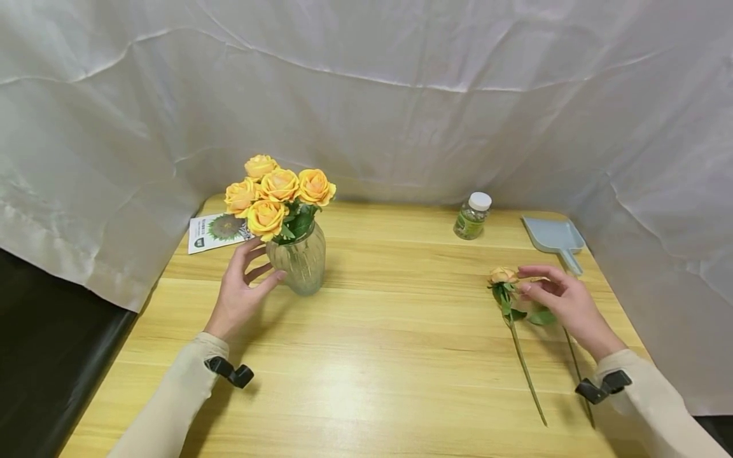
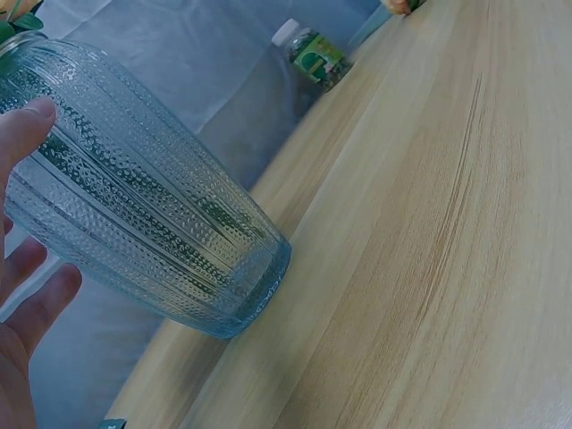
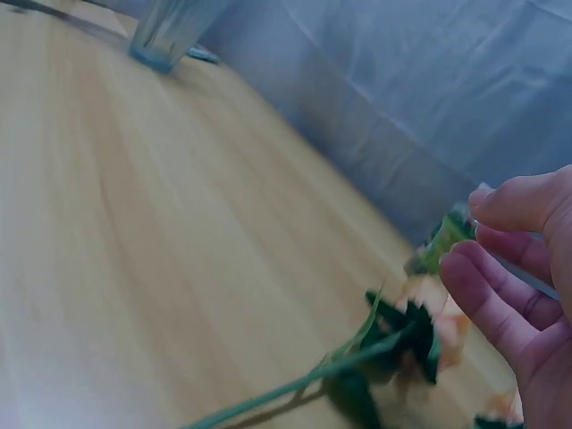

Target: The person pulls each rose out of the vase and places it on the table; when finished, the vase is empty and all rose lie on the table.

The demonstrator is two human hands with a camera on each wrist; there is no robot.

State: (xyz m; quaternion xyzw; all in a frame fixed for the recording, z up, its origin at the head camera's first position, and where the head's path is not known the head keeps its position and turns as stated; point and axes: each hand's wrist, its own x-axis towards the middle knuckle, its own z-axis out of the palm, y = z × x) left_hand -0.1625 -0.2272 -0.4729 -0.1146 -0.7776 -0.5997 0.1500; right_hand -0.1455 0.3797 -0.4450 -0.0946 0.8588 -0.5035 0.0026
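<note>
A ribbed clear glass vase (image 1: 298, 261) stands upright on the left of the table, holding several yellow-orange roses (image 1: 280, 184). My left hand (image 1: 243, 292) is at its left side, thumb at the glass and fingers loosely bent; the left wrist view shows the thumb (image 2: 27, 130) in front of the vase (image 2: 152, 188). On the right, a rose (image 1: 502, 276) lies with its green stem toward me. Just beside its bloom hovers my right hand (image 1: 564, 305), fingers loosely bent with nothing between them. A second stem (image 1: 578, 369) runs under that hand, which hides its bloom in the head view.
Behind the vase lies a white card with a flower picture (image 1: 220, 230). A small white-capped jar (image 1: 472, 216) with a green label stands at the back. Near the right edge is a grey-blue dustpan (image 1: 552, 235). Pale curtains (image 1: 401, 114) hang around the wooden table (image 1: 366, 343).
</note>
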